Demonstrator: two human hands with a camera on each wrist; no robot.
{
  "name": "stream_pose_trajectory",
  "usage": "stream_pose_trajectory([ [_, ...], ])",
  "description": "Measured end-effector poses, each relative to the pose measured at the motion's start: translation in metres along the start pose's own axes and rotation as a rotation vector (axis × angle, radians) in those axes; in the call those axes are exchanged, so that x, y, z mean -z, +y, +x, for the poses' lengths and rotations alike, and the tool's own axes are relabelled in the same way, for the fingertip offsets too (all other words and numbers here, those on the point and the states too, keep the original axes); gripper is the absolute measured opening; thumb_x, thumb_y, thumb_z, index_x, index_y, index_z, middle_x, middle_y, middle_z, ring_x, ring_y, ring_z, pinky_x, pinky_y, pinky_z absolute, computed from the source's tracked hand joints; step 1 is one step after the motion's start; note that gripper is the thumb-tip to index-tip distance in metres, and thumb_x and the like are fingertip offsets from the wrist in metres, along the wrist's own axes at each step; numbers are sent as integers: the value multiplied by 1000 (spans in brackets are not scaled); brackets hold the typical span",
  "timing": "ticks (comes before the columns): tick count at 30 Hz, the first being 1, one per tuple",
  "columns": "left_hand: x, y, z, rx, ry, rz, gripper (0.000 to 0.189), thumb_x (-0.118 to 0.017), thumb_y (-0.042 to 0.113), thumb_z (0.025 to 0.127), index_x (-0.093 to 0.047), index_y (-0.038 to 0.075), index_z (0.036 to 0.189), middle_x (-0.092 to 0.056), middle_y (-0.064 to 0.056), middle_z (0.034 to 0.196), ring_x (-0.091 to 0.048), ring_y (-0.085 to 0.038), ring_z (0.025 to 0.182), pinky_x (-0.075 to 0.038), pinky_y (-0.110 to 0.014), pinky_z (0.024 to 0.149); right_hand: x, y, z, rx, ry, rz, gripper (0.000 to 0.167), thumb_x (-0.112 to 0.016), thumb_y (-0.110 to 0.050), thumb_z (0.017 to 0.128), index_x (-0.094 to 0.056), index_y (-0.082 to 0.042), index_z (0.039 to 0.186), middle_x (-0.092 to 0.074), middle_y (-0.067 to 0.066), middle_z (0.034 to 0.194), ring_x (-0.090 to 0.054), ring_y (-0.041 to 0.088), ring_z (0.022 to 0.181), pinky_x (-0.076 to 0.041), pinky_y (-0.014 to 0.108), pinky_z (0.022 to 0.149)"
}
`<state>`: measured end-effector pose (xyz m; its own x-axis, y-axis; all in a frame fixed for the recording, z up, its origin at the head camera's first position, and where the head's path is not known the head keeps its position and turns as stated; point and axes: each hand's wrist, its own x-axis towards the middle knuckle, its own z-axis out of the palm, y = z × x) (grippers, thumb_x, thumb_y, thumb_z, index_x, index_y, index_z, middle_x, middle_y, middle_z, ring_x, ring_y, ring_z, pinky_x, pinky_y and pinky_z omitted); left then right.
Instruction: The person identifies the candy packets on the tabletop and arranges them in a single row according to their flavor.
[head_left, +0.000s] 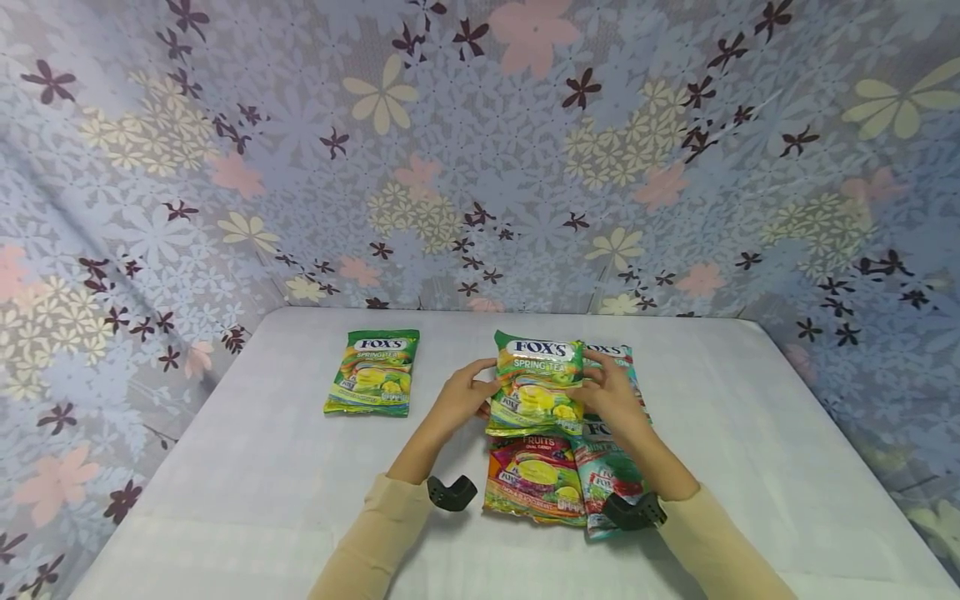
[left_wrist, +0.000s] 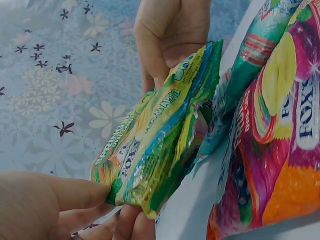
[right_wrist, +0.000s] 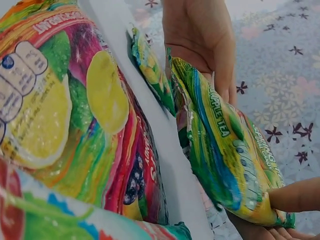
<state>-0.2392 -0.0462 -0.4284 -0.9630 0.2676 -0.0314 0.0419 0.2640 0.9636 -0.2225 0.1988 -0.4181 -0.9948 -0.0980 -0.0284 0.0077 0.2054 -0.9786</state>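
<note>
Green and glossy, one Spring Tea bag is pinched between both hands near the Fruits bag.

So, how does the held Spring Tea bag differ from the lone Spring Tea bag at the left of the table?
The held Spring Tea bag is pinched between the left grip and right grip; the lone Spring Tea bag lies untouched on the table. In the head view, the held bag partly covers the Fruits bag; the lone bag overlaps none. Both are green Fox's packets.
</note>
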Motion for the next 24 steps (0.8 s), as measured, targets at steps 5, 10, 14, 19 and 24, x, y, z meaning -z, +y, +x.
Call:
stream_pose_trajectory([
  [5, 6, -1, -1, 8, 23, 11, 47, -57, 12, 97, -47, 9, 143, -66, -8, 72, -55, -15, 51, -55, -48, 65, -6, -1, 5, 2, -14, -22, 78, -63, -2, 91, -15, -3, 153, -27, 30, 149, -37, 44, 130, -47, 45, 87],
  [10, 13, -3, -1, 11, 34, 16, 47, -57, 11, 97, -47, 8, 143, -68, -10, 77, -54, -13, 51, -56, -45, 63, -12, 1, 13, 14, -25, -24, 78, -63, 0, 89, -17, -3, 152, -33, 28, 145, -50, 25, 83, -41, 32, 62],
  [14, 21, -4, -1, 21, 46, 37, 47, -55, 12, 98, -45, 6, 144, -68, -11, 78, -55, -14, 52, -56, -43, 63, -20, -2, 21, 14, -37, -30, 77, -62, 2, 89, -17, -2, 152, -40, 28, 133, -35, 17, 67, -36, 31, 60],
  [19, 34, -6, -1, 41, 85, 88, 47, -54, 15, 99, -45, 7, 145, -65, -9, 74, -56, -17, 55, -55, -44, 65, -35, -8, 35, 14, -50, -92, 77, -63, 0, 89, -17, 0, 151, -36, 30, 141, -47, 26, 92, -42, 33, 67],
  [24, 48, -7, -2, 56, 91, 147, 60, -65, 21, 93, -41, 8, 147, -68, -9, 80, -61, -19, 64, -54, -42, 66, -52, -12, 49, 16, -62, -115, 78, -66, 1, 87, -19, 1, 150, -42, 27, 133, -51, 31, 95, -47, 37, 69],
])
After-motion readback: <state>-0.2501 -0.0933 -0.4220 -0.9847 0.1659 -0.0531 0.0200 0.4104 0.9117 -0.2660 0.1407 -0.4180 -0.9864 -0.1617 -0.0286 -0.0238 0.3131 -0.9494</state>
